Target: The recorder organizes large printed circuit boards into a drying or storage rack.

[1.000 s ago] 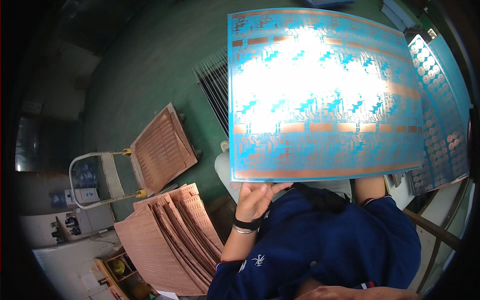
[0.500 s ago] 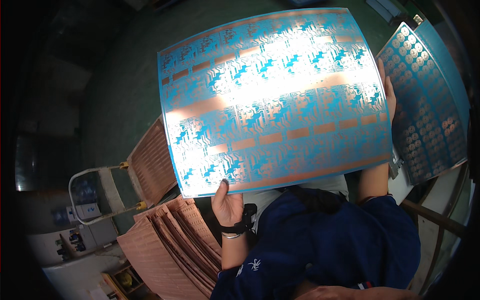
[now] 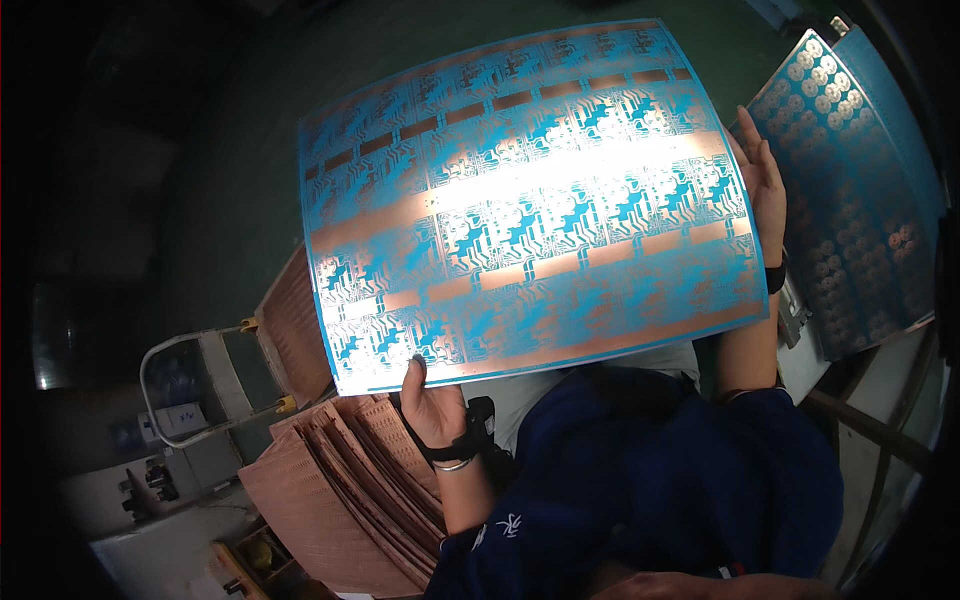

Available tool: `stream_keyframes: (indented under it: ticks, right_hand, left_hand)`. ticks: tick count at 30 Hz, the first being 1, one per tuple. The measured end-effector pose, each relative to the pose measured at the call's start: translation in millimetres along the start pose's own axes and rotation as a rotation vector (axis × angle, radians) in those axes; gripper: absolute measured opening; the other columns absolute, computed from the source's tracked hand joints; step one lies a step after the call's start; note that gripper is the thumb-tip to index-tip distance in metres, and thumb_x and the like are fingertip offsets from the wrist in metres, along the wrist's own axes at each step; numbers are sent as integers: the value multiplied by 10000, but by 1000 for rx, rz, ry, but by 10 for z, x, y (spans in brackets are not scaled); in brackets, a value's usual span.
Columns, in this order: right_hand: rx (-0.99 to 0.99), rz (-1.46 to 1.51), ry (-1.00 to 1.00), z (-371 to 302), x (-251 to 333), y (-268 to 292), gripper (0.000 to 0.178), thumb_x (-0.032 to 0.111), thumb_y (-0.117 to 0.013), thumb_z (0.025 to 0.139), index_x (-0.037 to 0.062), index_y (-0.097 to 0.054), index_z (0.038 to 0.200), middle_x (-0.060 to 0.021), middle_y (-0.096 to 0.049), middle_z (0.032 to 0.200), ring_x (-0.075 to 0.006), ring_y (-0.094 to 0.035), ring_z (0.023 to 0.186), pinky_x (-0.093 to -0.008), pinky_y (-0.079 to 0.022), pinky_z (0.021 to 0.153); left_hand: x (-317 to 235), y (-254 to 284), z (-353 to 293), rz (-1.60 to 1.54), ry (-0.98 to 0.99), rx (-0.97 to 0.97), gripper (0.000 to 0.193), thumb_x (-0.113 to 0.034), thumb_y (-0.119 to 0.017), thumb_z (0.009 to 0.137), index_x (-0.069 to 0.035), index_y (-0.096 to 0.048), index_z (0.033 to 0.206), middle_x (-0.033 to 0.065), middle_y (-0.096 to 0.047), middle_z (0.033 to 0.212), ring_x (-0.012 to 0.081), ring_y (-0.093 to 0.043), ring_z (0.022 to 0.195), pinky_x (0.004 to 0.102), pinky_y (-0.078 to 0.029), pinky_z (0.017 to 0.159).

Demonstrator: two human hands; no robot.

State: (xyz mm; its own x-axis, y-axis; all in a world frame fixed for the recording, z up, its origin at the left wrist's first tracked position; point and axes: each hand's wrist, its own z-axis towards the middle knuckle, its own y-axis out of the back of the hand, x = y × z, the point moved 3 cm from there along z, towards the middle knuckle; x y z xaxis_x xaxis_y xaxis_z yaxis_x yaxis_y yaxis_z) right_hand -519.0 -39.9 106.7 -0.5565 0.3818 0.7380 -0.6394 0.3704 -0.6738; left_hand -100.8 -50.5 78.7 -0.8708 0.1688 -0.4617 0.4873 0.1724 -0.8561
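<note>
I hold up a large thin copper sheet [image 3: 520, 210] patterned with blue circuit traces, tilted, with a bright glare band across its middle. My left hand [image 3: 432, 405], with a dark wristband and a bracelet, pinches its near lower edge. My right hand [image 3: 762, 185] presses flat along its right edge. The sheet hides most of what lies behind it.
A fanned stack of copper sheets [image 3: 340, 490] lies at the lower left. Another copper stack [image 3: 295, 335] rests on a cart with a curved metal handle [image 3: 165, 350]. A blue panel dotted with round patterns [image 3: 850, 190] stands at the right. The floor is dark green.
The sheet has swung leftward and tilted, its left side dropping. My left hand slid left along the lower edge; my right hand now shows on the right edge.
</note>
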Motion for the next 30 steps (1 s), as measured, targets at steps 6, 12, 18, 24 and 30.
stream_keyframes:
  ticks: [6,12,18,24,30]
  right_hand:
    - [-13,-21,-5,-5,4,32,476,301,-245,973,27,-255,1362,-268,-351,1339,-309,-473,1169,-377,-464,924]
    - [-17,-32,3,-18,20,79,478,293,-252,973,29,-233,1371,-275,-337,1345,-309,-458,1184,-378,-450,936]
    - [20,-18,16,-56,46,0,478,285,-256,974,21,-224,1371,-280,-355,1334,-301,-458,1185,-357,-434,943]
    - [-3,50,-16,-83,6,-165,476,286,-276,971,24,-246,1368,-247,-409,1306,-264,-508,1135,-328,-469,899]
    - [-17,76,-16,-95,-18,-180,462,264,-292,967,8,-274,1351,-246,-441,1276,-260,-540,1092,-324,-494,863]
  left_hand:
    - [4,-42,-36,60,4,16,432,0,-478,866,19,-349,1278,173,-474,1239,278,-469,1144,452,-364,991]
    - [-10,-41,-34,54,-2,44,442,0,-483,856,26,-348,1276,174,-477,1237,285,-469,1144,466,-364,992]
    - [-36,13,18,24,15,48,471,-3,-472,854,16,-328,1302,182,-447,1276,297,-435,1184,490,-347,1000]
    - [-96,90,39,-42,36,94,471,-28,-464,871,37,-311,1312,200,-404,1314,319,-386,1221,513,-302,1022]
    - [-145,226,61,20,48,85,486,-76,-498,873,55,-319,1305,211,-401,1322,314,-381,1230,489,-298,1031]
